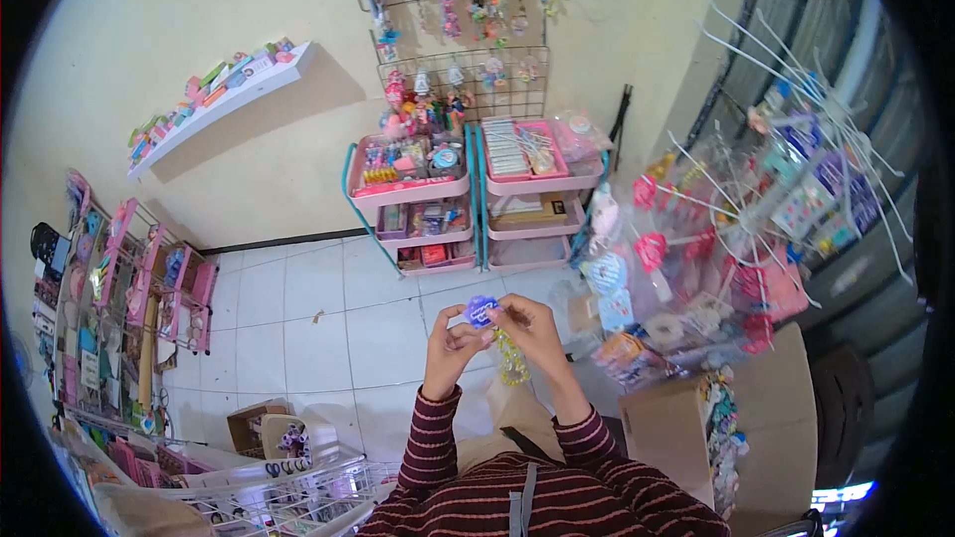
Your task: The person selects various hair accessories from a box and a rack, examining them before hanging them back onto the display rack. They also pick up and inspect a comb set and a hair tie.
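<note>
A small purple tag with a scalloped edge and white lettering is held up in front of my body. My right hand pinches it from the right, thumb across its face. From the left, my left hand has its fingers curled in, with thumb and fingertips at the tag's lower left edge. A strand of yellow-green beads hangs below the tag, beside my right palm.
Two pink tiered carts with small goods stand against the wall. Packaged items hang on a white wire rack to the right, above a cardboard box. Left are pink display shelves; a white wire basket is near my left side.
</note>
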Available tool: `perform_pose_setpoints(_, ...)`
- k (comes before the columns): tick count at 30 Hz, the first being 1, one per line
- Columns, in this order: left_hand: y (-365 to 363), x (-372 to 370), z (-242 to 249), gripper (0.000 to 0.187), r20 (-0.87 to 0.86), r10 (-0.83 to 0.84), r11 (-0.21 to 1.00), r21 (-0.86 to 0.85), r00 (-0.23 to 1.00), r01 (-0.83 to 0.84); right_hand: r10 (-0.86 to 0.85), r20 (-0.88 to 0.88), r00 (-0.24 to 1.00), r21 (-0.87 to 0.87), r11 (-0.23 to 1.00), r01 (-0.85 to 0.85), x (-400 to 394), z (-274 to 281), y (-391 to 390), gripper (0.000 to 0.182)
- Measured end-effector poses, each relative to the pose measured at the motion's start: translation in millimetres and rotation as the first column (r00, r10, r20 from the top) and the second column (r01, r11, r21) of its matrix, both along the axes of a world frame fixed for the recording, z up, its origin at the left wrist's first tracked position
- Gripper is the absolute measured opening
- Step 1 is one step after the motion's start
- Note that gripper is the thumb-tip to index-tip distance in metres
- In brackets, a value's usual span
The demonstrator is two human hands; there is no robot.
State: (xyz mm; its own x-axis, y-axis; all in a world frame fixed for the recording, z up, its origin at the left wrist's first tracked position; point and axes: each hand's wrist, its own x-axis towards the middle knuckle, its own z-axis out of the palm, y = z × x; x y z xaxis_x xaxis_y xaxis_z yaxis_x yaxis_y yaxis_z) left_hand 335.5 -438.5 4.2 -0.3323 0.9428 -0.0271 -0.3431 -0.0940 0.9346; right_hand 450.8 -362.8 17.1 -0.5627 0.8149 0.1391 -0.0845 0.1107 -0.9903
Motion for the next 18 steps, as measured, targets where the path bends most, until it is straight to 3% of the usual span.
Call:
perform_pose_setpoints(3, 33, -26, -24, 0.036, -0.126, -0.011, 0.991, 0.133, 0.992, 0.028, -0.083, -0.178, 0.981, -0.102, 0.993, 0.066, -37, 9, 33, 0.011)
perform_pose_setpoints(5, 62, -41, -43, 0.03, -0.417, -0.09, 0.992, 0.042, 0.904, 0.118, -0.139, -0.262, 0.955, -0.114, 0.987, 0.112, -59, 19, 62, 0.011)
perform_pose_setpoints(7, 89, -49, -33, 0.024, -0.218, -0.194, 0.981, -0.059, 0.957, 0.185, -0.277, -0.326, 0.904, -0.112, 0.961, 0.255, -78, 29, 93, 0.01)
perform_pose_setpoints(9, 118, -61, -22, 0.024, -0.292, -0.237, 0.971, -0.053, 0.927, 0.231, -0.36, -0.296, 0.885, -0.111, 0.933, 0.343, -91, 23, 129, 0.012)
perform_pose_setpoints(12, 150, -82, 1, 0.022, -0.179, -0.396, 0.917, -0.126, 0.9, 0.379, -0.433, -0.419, 0.798, -0.196, 0.901, 0.386, -113, 56, 168, 0.013)
perform_pose_setpoints(16, 178, -107, 10, 0.022, -0.118, -0.367, 0.927, -0.123, 0.923, 0.353, -0.434, -0.387, 0.813, -0.118, 0.898, 0.424, -143, 49, 216, 0.013)
perform_pose_setpoints(18, 184, -117, -1, 0.023, -0.074, -0.321, 0.941, -0.133, 0.944, 0.31, -0.412, -0.391, 0.823, -0.17, 0.911, 0.375, -163, 51, 225, 0.012)
